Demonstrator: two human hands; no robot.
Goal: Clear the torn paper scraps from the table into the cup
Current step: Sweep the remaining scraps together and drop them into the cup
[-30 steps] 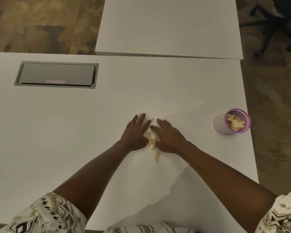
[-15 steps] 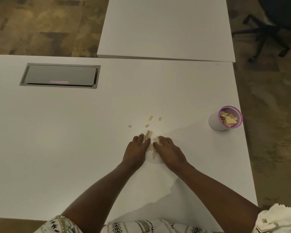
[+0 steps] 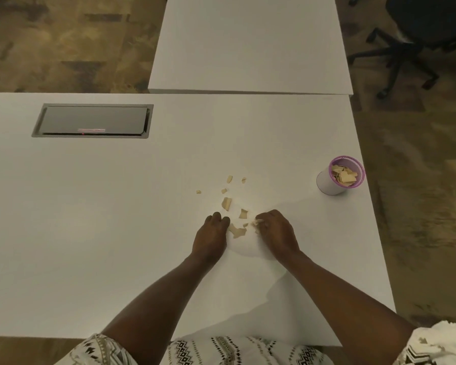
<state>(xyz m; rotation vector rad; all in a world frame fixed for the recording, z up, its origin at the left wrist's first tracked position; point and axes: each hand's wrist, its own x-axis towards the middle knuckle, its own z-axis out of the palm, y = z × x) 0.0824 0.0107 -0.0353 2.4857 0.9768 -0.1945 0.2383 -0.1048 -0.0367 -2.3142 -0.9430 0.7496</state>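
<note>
White table (image 3: 116,219): cup (image 3: 338,180), part-filled, stands near its right edge. Left hand (image 3: 211,238) curled, fingertips down; right hand (image 3: 277,233) pinches scraps (image 3: 238,231). Others lie beyond. Advised: rake strays together before lifting, so none drop.

Both hands rest on the white table (image 3: 116,233), the left hand (image 3: 210,237) with fingers curled down, the right hand (image 3: 277,233) pinching a tan scrap at its fingertips. Torn paper scraps (image 3: 237,231) lie between and just beyond them. The purple-rimmed cup (image 3: 338,179), holding scraps, stands well apart near the right edge.
</note>
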